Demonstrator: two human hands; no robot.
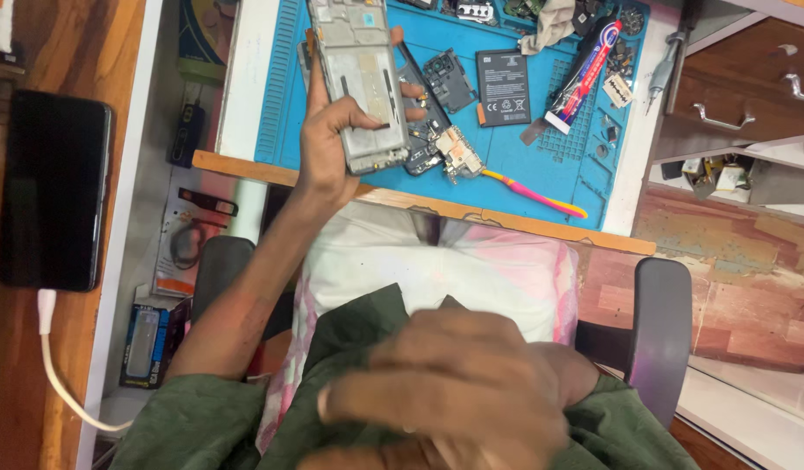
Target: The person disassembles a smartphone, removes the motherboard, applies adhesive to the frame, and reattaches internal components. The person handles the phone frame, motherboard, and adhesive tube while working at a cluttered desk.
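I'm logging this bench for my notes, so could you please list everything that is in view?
Phone frame: one, grey, held up over the mat.
Mat: one, blue, on the bench.
Battery: one, black, mid mat.
Camera module: one, dark, left of the battery.
Circuit board: one, pale, at the mat's near edge.
Toothbrush: one, pink and yellow, near edge.
Glue tube: one, white with red and blue, right of the battery.
Screwdriver: one, grey, right of the mat.
Phone: one, black, on the wooden top at left, with a white cable plugged in.
Drawers: brown, metal handles, right.
Chair armrests: two, grey.
Left hand: grips the frame.
Right hand: blurred, close to the camera, holding nothing visible.
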